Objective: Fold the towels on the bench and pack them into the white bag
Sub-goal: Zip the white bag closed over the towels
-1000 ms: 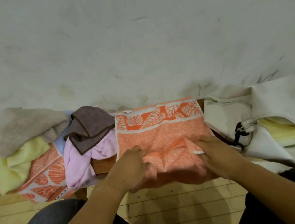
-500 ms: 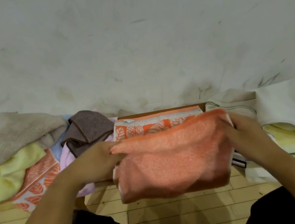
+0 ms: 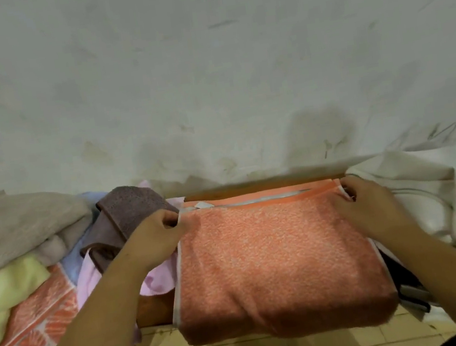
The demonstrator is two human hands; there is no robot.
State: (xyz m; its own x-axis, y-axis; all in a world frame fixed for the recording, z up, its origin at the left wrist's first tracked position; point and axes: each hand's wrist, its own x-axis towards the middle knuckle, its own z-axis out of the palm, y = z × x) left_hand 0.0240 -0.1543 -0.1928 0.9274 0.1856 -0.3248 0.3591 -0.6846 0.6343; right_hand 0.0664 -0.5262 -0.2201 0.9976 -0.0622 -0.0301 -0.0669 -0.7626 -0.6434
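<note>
Orange towel (image 3: 277, 262): folded, lying on the bench (image 3: 155, 309), near fold overhanging the front edge toward you.
Your left hand (image 3: 156, 235): pinching the towel's far left corner.
Your right hand (image 3: 372, 205): fingers curled on its far right corner.
Heap of unfolded towels (image 3: 19, 260): left of it on the bench.
White bag (image 3: 416, 184): just beside your right hand.
Wall (image 3: 207, 73): behind everything.

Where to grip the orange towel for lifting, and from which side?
Likely its two far corners, one from each side, as the left hand and right hand pinch them: the orange towel lies doubled on the bench, layered edges meeting there, near fold overhanging.
</note>
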